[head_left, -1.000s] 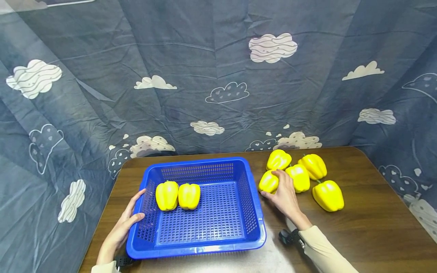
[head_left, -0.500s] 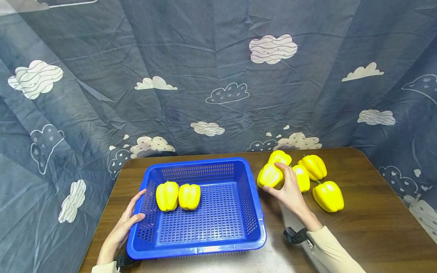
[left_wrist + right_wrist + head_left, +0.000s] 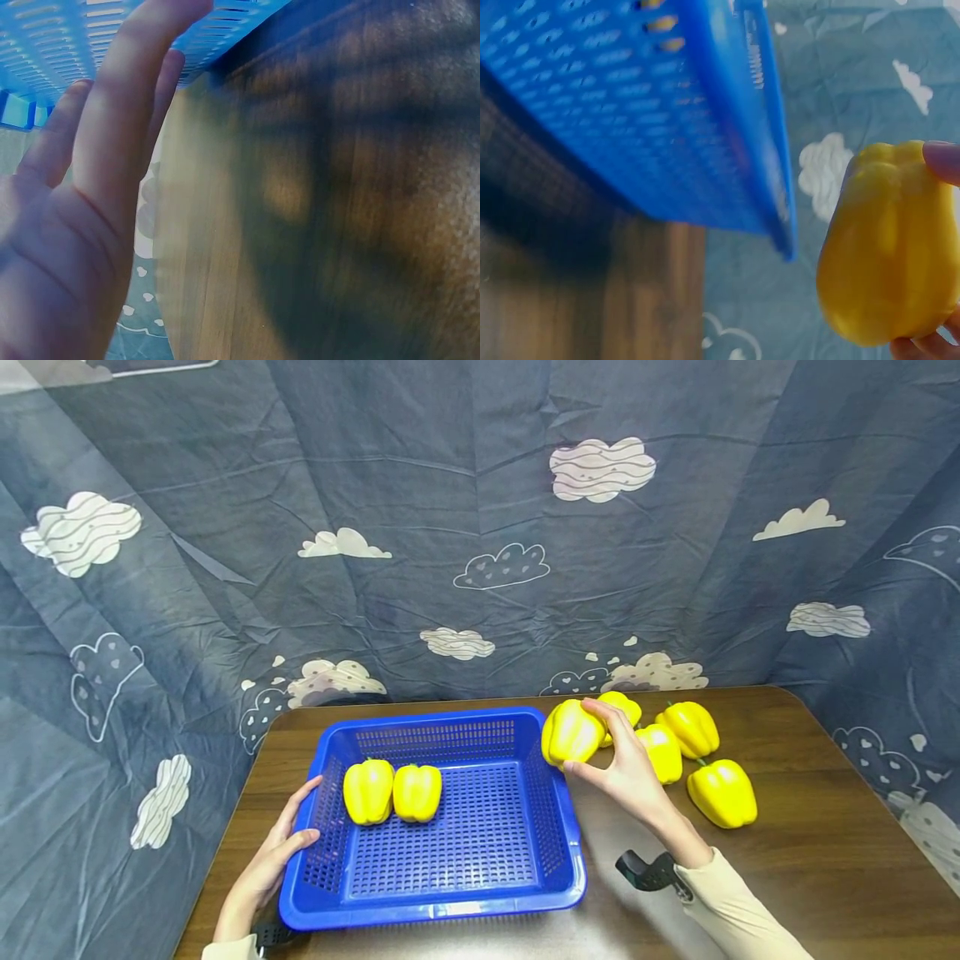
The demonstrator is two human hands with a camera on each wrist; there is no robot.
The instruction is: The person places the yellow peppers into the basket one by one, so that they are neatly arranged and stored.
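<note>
My right hand [image 3: 632,781] holds a yellow bell pepper [image 3: 570,733] between thumb and fingers, raised above the table at the right rim of the blue basket [image 3: 480,906]. In the right wrist view the same bell pepper [image 3: 889,255] hangs apart from the basket wall [image 3: 660,127], fingertips at its edges. On the left rim rests my left hand [image 3: 262,866], its fingers and thumb extended across it. The left wrist view has that hand [image 3: 90,195] against the perforated side. Two yellow bell peppers, one [image 3: 368,792] beside the other [image 3: 417,793], lie inside at the left.
Several yellow bell peppers [image 3: 722,793] lie on the brown wooden table [image 3: 810,860] right of the basket. One of them [image 3: 621,708] is partly hidden behind my right hand. A dark cloth [image 3: 510,635] with white clouds hangs behind the table.
The right hand has lifted the bell pepper off the table and carried it up and left toward the basket's right rim. The left hand and the basket stay where they were.
</note>
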